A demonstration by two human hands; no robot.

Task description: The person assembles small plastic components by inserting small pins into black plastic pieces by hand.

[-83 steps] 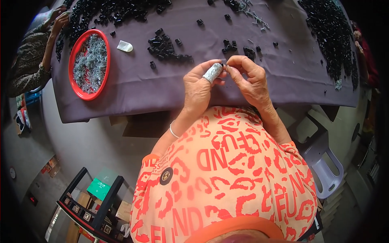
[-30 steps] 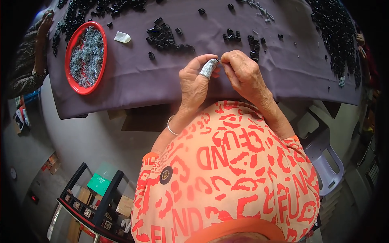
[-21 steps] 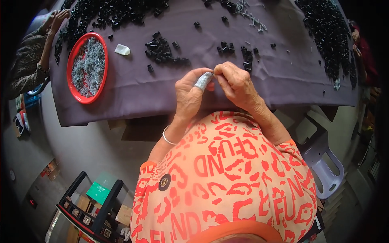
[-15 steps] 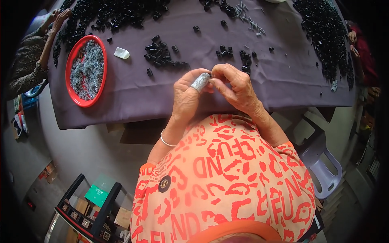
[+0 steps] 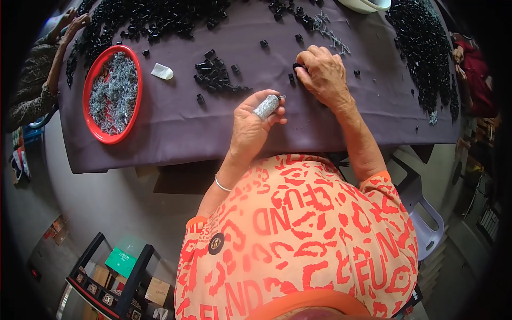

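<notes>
My left hand is above the table's near edge, its thumb covered by a silvery-grey sleeve. Between thumb and fingers it pinches a small thin metal pin, dark at one end. Farther right, my right hand has its fingers curled down over a few small black plastic pieces. Its fingertips are partly hidden, so what they grip cannot be made out. Left of my hands lies a small heap of black plastic pieces.
A red oval basket holds many thin metal pins. Beside it lies a white finger-shaped sleeve. Large black piles cover the far side. More pins and a pale bowl are at the back. Other people's hands are at both sides.
My right hand has left my left hand and moved away to the far right, onto the black pieces. My left hand stays nearly in place, with the pin's end now showing.
</notes>
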